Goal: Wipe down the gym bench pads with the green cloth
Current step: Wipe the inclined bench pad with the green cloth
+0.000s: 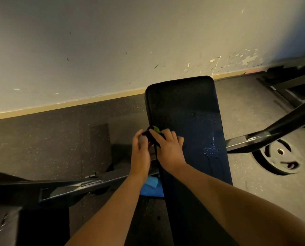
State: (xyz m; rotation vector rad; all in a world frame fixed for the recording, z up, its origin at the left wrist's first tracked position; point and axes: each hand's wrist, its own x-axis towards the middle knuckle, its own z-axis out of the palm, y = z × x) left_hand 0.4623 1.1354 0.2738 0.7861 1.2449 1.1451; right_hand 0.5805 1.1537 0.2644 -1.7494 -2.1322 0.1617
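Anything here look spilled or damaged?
Yes. A wet patch glistens near the right edge of the pad, far from the cloth at its left edge. Low on the wall, toward the right, the paint is chipped and scratched.

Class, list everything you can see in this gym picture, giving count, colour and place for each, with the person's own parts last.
bench pad: one, black, centre, running towards the wall
green cloth: one, green, bunched at the pad's left edge between the hands
wet patch: one, shiny, right side of the pad
weight plate: one, black, on the floor at right
frame bars: several, black, crossing beneath the pad
blue object: one, blue, under the pad, unclear what it is
wall: one, pale, scuffed, behind
floor: grey, speckled
left hand: one, holds the cloth
right hand: one, on the cloth, fingers curled
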